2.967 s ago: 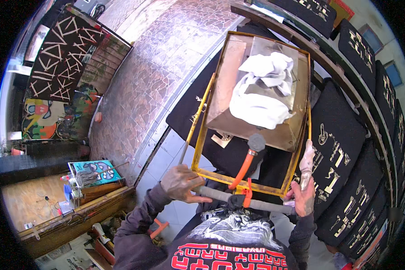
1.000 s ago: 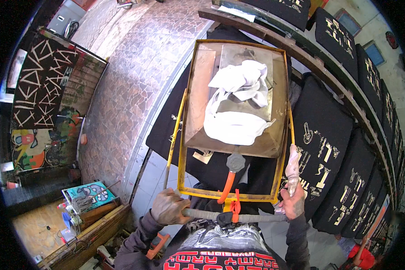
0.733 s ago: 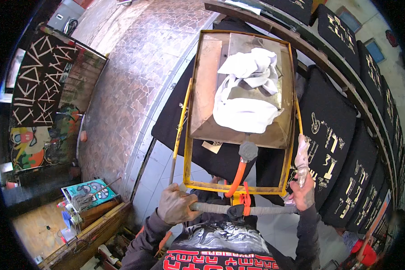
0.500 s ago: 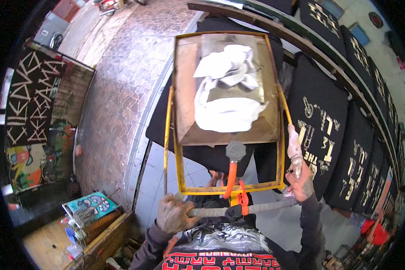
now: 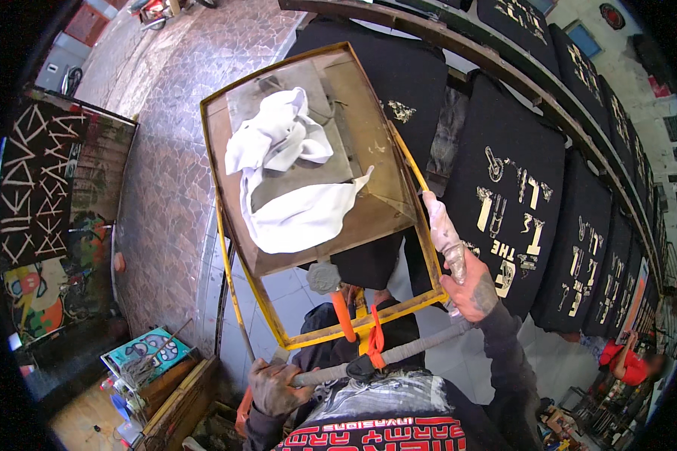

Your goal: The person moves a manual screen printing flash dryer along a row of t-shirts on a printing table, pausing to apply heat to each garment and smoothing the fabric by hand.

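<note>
A shallow brown metal hood in a yellow frame hangs tilted to the left in front of me. A crumpled white cloth lies on its top. My left hand is closed round the left end of a grey-wrapped crossbar. My right hand grips a tape-wrapped handle on the frame's right side. An orange hose runs from a grey fitting at the hood's near edge. Beyond the hood, a black shirt shows part of a pale print.
More black printed shirts lie in a row on the right, beside a long dark rail. At lower left stand a wooden bench and a blue panel. A person in red is at far right.
Both hands have swung the hood and frame left, turning them counter-clockwise. The pale print on the black shirt beyond has come into view. My grips are the same.
</note>
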The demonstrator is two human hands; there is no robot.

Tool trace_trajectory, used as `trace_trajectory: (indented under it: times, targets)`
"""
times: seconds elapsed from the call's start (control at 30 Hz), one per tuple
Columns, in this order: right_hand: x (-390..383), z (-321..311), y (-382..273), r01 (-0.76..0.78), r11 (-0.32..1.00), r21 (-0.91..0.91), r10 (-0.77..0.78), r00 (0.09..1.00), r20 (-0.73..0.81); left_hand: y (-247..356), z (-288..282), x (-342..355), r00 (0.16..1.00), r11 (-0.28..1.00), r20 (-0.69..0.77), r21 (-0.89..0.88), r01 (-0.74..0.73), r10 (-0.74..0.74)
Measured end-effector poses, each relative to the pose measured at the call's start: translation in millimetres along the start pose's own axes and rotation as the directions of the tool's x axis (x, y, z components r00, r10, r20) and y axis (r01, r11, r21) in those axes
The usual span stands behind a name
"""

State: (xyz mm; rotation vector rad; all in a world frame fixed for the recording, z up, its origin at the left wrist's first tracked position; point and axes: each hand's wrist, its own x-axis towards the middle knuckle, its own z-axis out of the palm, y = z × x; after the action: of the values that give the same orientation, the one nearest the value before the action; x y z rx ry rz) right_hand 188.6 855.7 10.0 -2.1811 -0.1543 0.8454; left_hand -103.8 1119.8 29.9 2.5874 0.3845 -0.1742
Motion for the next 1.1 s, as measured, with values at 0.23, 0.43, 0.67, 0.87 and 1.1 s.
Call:
trace_trajectory:
  times: [0.23, 0.43, 0.67, 0.87, 1.1]
  targets:
    - [35.7, -19.7, 4.0, 0.148, 0.986, -0.081, -0.148, 0.989, 0.013, 18.4, 11.3, 17.2, 0.988, 1.000, -0.153, 0.006, 0.018, -0.017]
    - [71.2, -45.0, -8.1, 0.166, 0.983, -0.074, -0.163, 0.986, 0.046, 39.4, 27.5, 40.8, 0.966, 0.999, -0.258, 0.031, 0.037, -0.028]
    - [98.8, -66.8, -16.3, 0.133, 0.989, -0.060, -0.127, 0.987, 0.101, 65.4, 36.1, 58.0, 0.966, 0.992, -0.228, 0.011, 0.128, -0.122]
    - [132.9, -85.4, -15.1, 0.098, 0.991, -0.093, -0.082, 0.983, 0.161, 76.3, 23.1, 85.1, 0.978, 0.992, -0.171, -0.039, 0.118, -0.123]
    - [150.4, -97.9, -18.9, 0.132, 0.989, -0.059, -0.121, 0.979, 0.163, 80.5, 29.4, 101.3, 0.972, 0.996, -0.222, -0.064, 0.070, -0.082]
